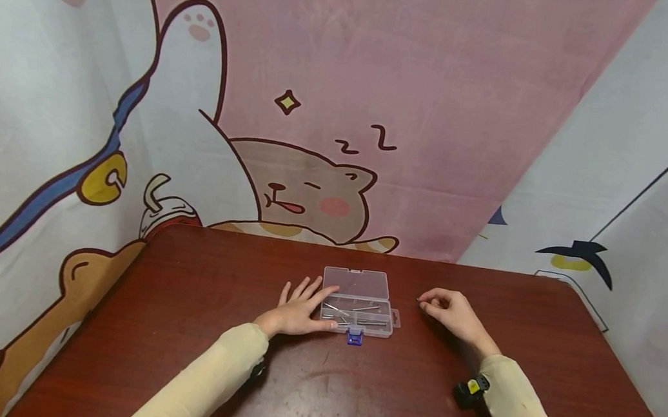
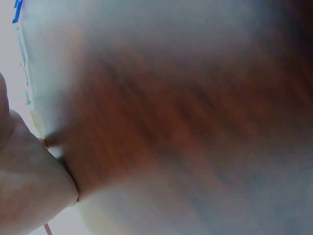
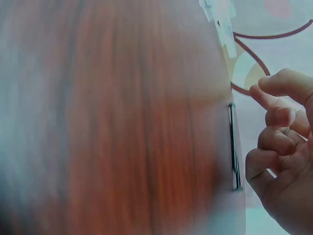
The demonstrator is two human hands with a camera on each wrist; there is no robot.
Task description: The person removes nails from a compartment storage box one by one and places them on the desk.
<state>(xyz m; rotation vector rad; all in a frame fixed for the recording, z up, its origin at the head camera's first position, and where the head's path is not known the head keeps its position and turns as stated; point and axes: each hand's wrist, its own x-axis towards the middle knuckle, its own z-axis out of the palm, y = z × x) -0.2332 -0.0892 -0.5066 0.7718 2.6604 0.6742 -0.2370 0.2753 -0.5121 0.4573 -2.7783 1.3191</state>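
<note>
A clear plastic case (image 1: 385,311) lies with its lid (image 1: 356,283) tipped back and a blue latch (image 1: 355,337) at the front. Several thin metal nails or pins (image 1: 369,322) lie in its compartments. My left hand (image 1: 294,312) is spread at the case's left end, thumb and forefinger reaching over it. To the right of the case, my right hand (image 1: 451,312) pinches a tiny dark piece (image 1: 419,299) at its fingertips; its kind is too small to tell. The right wrist view shows slim metal rods (image 3: 234,147) on the table beyond the fingers, apart from them.
The reddish-brown wooden table (image 1: 190,269) reaches back to a cartoon-printed cloth (image 1: 431,144). A clear hanging tab (image 1: 396,318) juts from the case's right side. A dark wrist device (image 1: 470,391) sits at my right cuff.
</note>
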